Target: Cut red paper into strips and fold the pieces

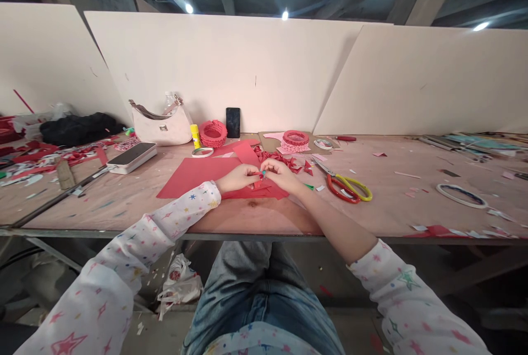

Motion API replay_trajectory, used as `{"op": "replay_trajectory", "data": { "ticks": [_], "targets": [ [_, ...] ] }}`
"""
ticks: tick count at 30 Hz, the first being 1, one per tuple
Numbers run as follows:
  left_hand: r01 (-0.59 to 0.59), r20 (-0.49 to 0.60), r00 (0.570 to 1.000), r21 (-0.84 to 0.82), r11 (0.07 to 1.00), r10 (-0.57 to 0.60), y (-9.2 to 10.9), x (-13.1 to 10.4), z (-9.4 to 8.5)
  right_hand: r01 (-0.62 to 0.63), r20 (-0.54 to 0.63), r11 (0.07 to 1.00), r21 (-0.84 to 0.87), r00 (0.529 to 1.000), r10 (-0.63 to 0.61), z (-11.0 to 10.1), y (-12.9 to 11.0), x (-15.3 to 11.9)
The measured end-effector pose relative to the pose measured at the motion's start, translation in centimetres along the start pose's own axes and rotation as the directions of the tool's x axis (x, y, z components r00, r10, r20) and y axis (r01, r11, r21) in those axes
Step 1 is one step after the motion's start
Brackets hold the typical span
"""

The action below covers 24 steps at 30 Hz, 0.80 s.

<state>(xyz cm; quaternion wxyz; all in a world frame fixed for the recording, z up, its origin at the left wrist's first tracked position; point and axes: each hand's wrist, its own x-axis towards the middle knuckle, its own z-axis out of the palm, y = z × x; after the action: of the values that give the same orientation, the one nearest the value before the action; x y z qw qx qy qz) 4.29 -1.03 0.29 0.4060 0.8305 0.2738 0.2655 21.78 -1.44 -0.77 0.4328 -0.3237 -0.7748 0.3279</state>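
Over flat red paper sheet [193, 176], bare left hand [239, 178] meets bare right hand [279, 174], fingertips bunched; anything between's hidden, can't tell grip tbh.

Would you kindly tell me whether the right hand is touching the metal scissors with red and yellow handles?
Apart: the head view shows tabletop between the right hand and the scissors.

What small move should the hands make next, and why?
I'd probably have the left hand and right hand pinch gently together: they meet over the red sheet, with small red paper pieces just beyond. What they hold, if anything, is too small to tell, so a light touch seems safest.
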Motion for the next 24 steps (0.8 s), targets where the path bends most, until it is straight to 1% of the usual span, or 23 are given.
{"op": "replay_trajectory", "data": {
  "ticks": [4, 7, 12, 15, 19, 21, 24],
  "targets": [
    [0.040, 0.010, 0.999, -0.095, 0.995, -0.039, 0.1, 0.1, -0.2, 0.003, -0.039, 1.000, 0.030, 0.999, -0.002, 0.1, 0.0, 0.1],
    [0.083, 0.026, 0.997, -0.156, 0.984, -0.079, -0.2, 0.1, -0.3, 0.012, -0.065, 0.999, 0.052, 0.998, -0.009, 0.1, 0.0, 0.1],
    [0.106, 0.047, 0.994, -0.211, 0.972, -0.099, -0.9, 0.2, -0.2, 0.024, -0.041, 0.996, 0.088, 0.999, -0.020, 0.1, 0.2, 0.0],
    [0.111, 0.041, 0.994, -0.191, 0.975, -0.106, -0.9, 0.3, -0.1, 0.030, -0.023, 0.998, 0.050, 0.999, -0.029, 0.1, 0.4, 0.0],
    [0.093, -0.005, 0.996, -0.089, 0.992, -0.094, -0.8, 0.2, 0.0, 0.033, -0.018, 0.999, 0.004, 0.999, -0.033, 0.3, 0.5, 0.0],
    [0.093, -0.020, 0.995, -0.074, 0.993, -0.095, -0.9, 0.2, 0.0, 0.017, -0.060, 1.000, -0.005, 0.998, -0.017, 0.3, 0.4, -0.1],
    [0.132, -0.082, 0.986, -0.134, 0.982, -0.143, -1.1, 0.2, 0.1, -0.034, -0.119, 0.999, -0.014, 0.992, 0.032, 0.3, 0.3, -0.2]
  ]
}}
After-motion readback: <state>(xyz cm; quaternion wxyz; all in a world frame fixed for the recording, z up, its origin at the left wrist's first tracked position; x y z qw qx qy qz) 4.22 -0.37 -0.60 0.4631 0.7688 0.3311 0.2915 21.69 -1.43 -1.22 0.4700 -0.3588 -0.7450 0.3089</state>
